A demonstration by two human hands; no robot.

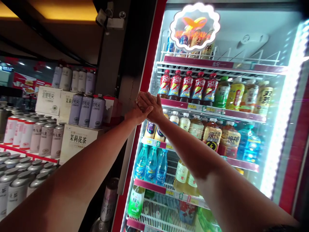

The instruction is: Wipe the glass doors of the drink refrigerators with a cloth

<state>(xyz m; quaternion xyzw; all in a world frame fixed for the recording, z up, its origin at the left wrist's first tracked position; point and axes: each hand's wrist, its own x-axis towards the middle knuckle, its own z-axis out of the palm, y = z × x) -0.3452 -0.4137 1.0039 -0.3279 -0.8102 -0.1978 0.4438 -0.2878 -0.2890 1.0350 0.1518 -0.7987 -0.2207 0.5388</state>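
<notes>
Both my arms reach forward to the left edge of a lit drinks fridge. My left hand (138, 115) and my right hand (152, 104) meet at the red door frame (145, 77), one overlapping the other. The right hand's fingers lie stretched toward the upper left, with its thumb apart. Of the left hand, the thumb shows, pointing right; its fingers are hidden, and I cannot tell whether they hold anything. Behind the glass, red-labelled bottles (187, 85) stand on a shelf just right of my hands. Blue bottles (151, 163) sit lower down.
To the left, lilac cans (86, 110) stand on a white carton (78, 141), with rows of silver-topped cans (18, 185) in front. A glowing sign (195, 27) is at the fridge's top. A dark pillar (131, 42) rises beside the fridge.
</notes>
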